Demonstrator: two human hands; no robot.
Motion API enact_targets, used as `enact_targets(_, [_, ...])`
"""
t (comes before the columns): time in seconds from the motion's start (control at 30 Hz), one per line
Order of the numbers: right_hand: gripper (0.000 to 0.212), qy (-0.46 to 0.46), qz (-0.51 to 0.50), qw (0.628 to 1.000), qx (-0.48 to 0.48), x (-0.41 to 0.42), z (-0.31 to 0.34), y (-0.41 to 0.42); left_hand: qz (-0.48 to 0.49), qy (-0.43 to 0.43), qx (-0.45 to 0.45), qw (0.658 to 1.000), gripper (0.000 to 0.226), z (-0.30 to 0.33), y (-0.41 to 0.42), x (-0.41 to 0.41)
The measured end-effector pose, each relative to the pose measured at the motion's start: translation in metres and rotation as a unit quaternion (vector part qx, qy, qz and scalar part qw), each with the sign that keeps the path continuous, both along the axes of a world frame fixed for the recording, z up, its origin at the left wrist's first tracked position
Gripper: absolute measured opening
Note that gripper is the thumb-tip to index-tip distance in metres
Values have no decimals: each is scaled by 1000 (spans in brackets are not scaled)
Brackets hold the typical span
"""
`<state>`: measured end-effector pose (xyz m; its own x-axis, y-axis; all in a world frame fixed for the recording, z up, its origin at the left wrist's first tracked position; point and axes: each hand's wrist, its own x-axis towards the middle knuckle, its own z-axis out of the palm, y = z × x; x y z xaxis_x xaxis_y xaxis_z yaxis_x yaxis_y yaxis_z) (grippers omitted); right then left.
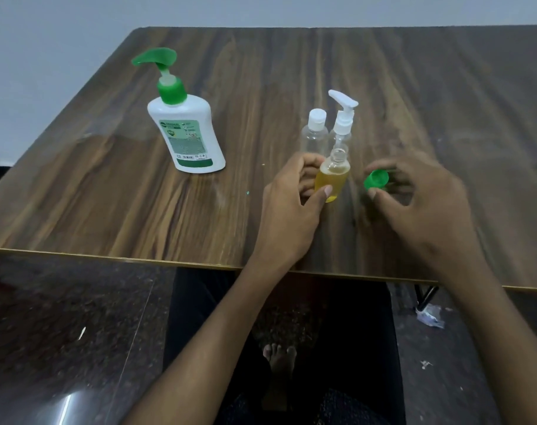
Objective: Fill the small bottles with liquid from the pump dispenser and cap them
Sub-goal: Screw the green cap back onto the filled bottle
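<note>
L hand (pixel 287 207) grips filled bottle (pixel 333 176) mid-body; R fingers (pixel 380 193) pinch green cap (pixel 376 179). Light, slick plastic, prob tippy.

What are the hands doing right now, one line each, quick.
Left hand: closed around the small bottle of yellow liquid, uncapped.
Right hand: pinching the green cap.

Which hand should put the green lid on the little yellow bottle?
The right hand: it already pinches the green cap, right beside the open bottle. The left hand is busy gripping that bottle.
</note>
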<state>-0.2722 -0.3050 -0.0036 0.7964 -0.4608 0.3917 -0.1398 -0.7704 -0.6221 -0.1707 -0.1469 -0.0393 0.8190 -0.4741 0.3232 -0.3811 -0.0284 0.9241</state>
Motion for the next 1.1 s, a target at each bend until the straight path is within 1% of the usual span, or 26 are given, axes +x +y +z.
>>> enact_targets(0.07, [31, -3, 29, 1000, 4, -1, 15, 2, -1, -4, 2, 1000, 28, -2, 0, 1])
enact_targets(0.2, [35, 36, 50, 996, -67, 2, 41, 5, -10, -6, 12, 1000, 30, -4, -1, 0])
enact_targets(0.3, [33, 62, 60, 991, -103, 10, 57, 6, -20, -18, 12, 1000, 29, -4, -2, 0])
enact_targets(0.43, [30, 104, 95, 970, -196, 21, 73, 11, -24, -36, 14, 999, 27, -6, -2, 1])
enact_targets(0.53, [29, 135, 114, 955, -240, 27, 80, 13, -24, -48, 9, 999, 23, -8, -1, 3])
enact_targets(0.73, [29, 151, 132, 935, -291, 31, 94, 11, -24, -39, -2, 999, 25, -9, -3, 4])
enact_targets(0.87, [30, 151, 137, 931, -302, 31, 101, 11, -34, -53, 6, 998, 26, -9, -3, 4])
enact_targets(0.97, [29, 169, 156, 923, -307, 35, 101, 14, -36, -63, 1, 997, 25, -11, -4, 6])
enact_targets(1.03, [28, 178, 163, 916, -321, 39, 97, 18, -36, -67, 1, 997, 25, -13, -4, 7])
enact_targets(1.1, [27, 183, 173, 902, -350, 42, 95, 22, -34, -69, 2, 997, 30, -14, -5, 7])
